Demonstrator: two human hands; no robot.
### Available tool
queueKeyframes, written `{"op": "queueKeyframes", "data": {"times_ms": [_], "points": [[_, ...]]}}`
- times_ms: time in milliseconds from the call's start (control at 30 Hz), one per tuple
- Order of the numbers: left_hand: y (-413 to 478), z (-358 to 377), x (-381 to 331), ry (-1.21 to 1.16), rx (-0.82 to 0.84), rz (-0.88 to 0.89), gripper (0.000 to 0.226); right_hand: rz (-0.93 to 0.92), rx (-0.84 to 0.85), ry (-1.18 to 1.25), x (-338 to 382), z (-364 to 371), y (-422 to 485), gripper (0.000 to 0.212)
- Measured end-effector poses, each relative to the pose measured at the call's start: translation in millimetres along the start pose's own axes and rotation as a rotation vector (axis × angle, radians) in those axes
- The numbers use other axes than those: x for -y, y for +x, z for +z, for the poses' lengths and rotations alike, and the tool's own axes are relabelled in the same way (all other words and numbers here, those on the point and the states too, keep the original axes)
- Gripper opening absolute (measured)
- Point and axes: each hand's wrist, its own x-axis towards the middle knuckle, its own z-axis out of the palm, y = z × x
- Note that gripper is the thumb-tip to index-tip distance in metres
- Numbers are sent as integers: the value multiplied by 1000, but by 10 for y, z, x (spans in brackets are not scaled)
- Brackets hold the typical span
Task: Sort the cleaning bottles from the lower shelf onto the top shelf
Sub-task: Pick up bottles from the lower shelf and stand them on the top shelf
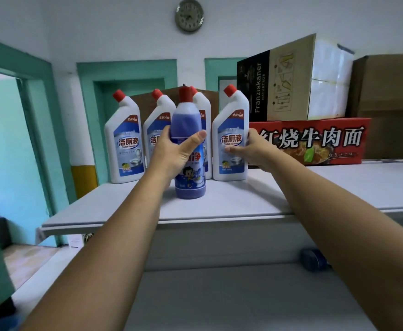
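The left hand (174,151) is wrapped round the middle of the blue bottle (190,177), thumb across the front. The bottle stands upright, its base on or just off the top shelf (315,187), right in front of the white row. The right hand (255,151) grips the end white bottle (230,130) from its right side, just beside the red box (315,139). I'd say the blue one belongs beyond the left hand, straight back into the row, and the right hand looks set to make room.

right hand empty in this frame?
No, the right hand grips the rightmost white toilet cleaner bottle, thumb across its label, as it stands on the top shelf.
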Motion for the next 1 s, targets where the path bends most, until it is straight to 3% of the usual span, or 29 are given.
{"op": "queueKeyframes", "data": {"times_ms": [267, 333, 467, 567, 667, 833, 1000], "points": [[-24, 2, -14, -28, -5, -25, 62, -10, -57, -81, -20, 70, -75, 62], [-50, 5, -33, -46, -5, -30, 71, 32, 4, -280, -72, 51, -119, 63], [-134, 57, -76, -96, 0, -49, 92, 120, 302, -826, -203, -157, -291, 62], [-202, 225, -138, -144, 20, -70, 104, 27, 385, -964, -227, -426, -522, 53], [-296, 539, -234, -150, 34, -47, 97, -61, 368, -898, -330, -743, -754, 43], [-457, 1287, -421, -183, 57, -36, 99, -53, 270, -848, -598, -1449, -1011, 36], [-647, 2342, -654, -231, 151, -2, 60, 20, 162, -864, -938, -2408, -1241, 35]]}}
